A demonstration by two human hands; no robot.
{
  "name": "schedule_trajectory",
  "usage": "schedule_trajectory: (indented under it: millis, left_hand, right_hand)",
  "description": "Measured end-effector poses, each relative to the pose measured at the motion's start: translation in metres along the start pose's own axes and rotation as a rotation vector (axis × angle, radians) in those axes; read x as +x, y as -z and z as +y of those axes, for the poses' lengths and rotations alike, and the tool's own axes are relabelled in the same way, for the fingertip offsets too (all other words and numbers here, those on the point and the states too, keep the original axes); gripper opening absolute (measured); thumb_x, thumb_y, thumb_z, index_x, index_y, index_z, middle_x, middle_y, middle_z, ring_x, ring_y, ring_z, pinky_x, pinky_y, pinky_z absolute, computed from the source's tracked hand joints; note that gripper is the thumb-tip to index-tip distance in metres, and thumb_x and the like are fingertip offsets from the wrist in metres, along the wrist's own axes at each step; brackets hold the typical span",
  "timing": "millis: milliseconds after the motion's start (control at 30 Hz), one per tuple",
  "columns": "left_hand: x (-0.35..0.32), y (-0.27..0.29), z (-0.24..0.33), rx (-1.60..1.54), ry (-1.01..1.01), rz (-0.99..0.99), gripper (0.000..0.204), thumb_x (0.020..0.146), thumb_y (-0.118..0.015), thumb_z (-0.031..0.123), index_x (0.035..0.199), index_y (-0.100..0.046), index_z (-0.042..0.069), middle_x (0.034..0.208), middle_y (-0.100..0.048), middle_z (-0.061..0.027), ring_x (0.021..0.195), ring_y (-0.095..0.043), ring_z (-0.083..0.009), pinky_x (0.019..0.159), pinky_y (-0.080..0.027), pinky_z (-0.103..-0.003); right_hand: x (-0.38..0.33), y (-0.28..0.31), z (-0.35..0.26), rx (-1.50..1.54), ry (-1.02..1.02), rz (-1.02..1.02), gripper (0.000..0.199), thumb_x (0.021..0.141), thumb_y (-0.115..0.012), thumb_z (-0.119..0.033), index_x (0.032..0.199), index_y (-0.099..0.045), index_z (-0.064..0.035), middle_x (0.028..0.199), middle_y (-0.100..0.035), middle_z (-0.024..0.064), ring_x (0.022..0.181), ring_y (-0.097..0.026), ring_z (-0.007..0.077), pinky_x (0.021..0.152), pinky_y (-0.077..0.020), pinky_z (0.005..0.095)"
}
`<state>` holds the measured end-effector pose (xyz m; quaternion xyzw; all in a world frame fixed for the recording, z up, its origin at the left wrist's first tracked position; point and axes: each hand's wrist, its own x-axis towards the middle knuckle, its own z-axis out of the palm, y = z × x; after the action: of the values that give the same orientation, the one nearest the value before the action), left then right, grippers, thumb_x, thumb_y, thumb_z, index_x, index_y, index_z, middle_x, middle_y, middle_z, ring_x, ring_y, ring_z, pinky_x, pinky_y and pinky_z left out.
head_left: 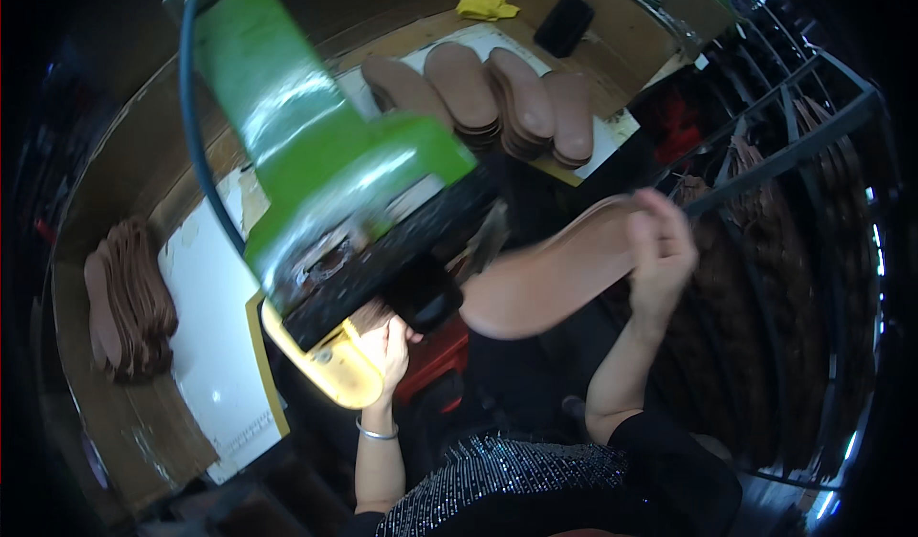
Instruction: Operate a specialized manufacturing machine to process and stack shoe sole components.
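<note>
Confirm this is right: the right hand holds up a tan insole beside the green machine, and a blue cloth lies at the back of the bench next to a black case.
Not quite: the cloth is yellow, not blue. The head view shows it beside the black case at the back of the bench. The right hand does hold the tan insole beside the green machine.

- The green machine head (316,145) is blocking the middle of the bench, covering part of the nearest stack of brown insoles (411,87).
- The left hand (387,346) is tucking under the machine's yellow base (339,370); its fingertips are disappearing there, so its grip cannot be told.
- The insole (550,274) in the right hand (660,245) is smearing with motion blur, its edges going soft.
- The racks (794,250) at right are fading into dark, their contents too dim to make out.
</note>
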<state>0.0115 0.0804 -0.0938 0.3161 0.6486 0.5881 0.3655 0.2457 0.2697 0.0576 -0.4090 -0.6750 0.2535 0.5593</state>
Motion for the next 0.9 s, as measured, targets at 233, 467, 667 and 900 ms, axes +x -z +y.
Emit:
schedule_trajectory:
  millis: [233, 467, 667, 900]
  left_hand:
    - [-0.029, 0.018, -0.064, 0.808, -0.1, -0.328, 0.038, 0.083, -0.062, 0.022, 0.112, -0.057, -0.002, 0.098, -0.063, -0.0193, 0.082, -0.063, -0.0307, 0.074, -0.05, -0.034]
    - [-0.018, 0.186, 0.025, 0.933, -0.298, 0.883, 0.033, 0.084, -0.057, 0.009, 0.115, -0.055, -0.001, 0.124, -0.052, -0.0184, 0.12, -0.041, -0.0365, 0.103, -0.03, -0.046]
    - [0.039, 0.367, 0.078, 1.425, -0.261, 1.655, 0.076, 0.066, -0.074, 0.049, 0.121, -0.05, 0.003, 0.127, -0.045, -0.0247, 0.118, -0.039, -0.0431, 0.096, -0.034, -0.051]
    - [0.049, 0.365, 0.097, 1.035, -0.023, 1.438, 0.08, 0.063, -0.074, 0.052, 0.12, -0.052, 0.0, 0.116, -0.057, -0.0184, 0.113, -0.049, -0.0366, 0.099, -0.029, -0.052]
  right_hand:
    - [0.072, -0.02, 0.063, 0.071, -0.07, 0.353, 0.039, 0.085, -0.059, -0.006, 0.121, -0.045, -0.0045, 0.09, -0.062, 0.0096, 0.051, -0.053, 0.0062, 0.038, -0.0426, 0.0164]
    - [0.048, -0.113, 0.13, -0.024, -0.438, 0.072, 0.053, 0.076, -0.072, -0.023, 0.12, -0.049, -0.0032, 0.088, -0.06, 0.0089, 0.058, -0.058, 0.0154, 0.045, -0.0481, 0.0245]
    - [0.032, -0.036, 0.195, 0.858, -0.72, -0.03, 0.037, 0.09, -0.049, -0.014, 0.126, -0.047, -0.0092, 0.114, -0.056, 0.0114, 0.1, -0.057, 0.0244, 0.086, -0.0496, 0.0388]
    - [-0.063, -0.085, 0.165, 0.203, -0.544, -0.237, 0.016, 0.087, -0.056, -0.004, 0.101, -0.049, -0.0038, 0.071, -0.056, 0.0038, 0.05, -0.05, 0.0068, 0.037, -0.04, 0.0201]
